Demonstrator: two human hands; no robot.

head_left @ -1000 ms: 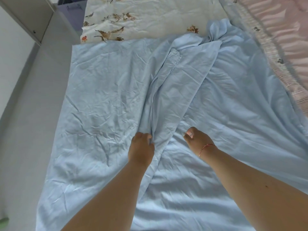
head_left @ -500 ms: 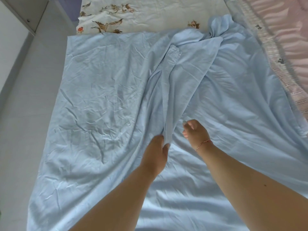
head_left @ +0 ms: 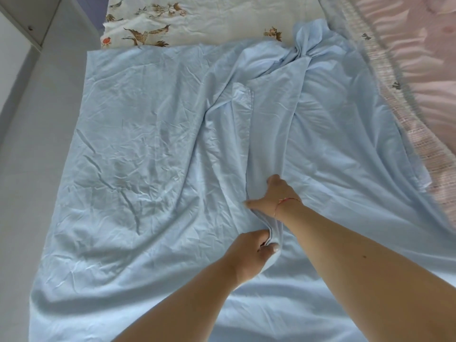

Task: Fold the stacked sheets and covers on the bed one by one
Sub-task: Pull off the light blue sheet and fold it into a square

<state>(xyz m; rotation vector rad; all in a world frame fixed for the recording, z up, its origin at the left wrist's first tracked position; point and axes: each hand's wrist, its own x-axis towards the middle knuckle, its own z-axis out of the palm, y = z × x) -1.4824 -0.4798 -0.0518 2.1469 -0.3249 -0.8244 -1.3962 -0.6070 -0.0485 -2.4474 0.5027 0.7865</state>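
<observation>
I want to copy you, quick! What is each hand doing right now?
Left hand: pinches a bunched fold of the blue sheet.
Right hand: grips the same fold, farther up.

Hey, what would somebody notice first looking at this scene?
A wide light blue sheet covers most of the bed, wrinkled, with a ridge gathered down its middle. The left hand pinches that ridge near the bottom; the right hand grips it just above. A floral cover lies beyond.

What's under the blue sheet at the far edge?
A floral-print cover pokes out beyond the light blue sheet; how far it runs underneath is hidden by the sheet.
</observation>
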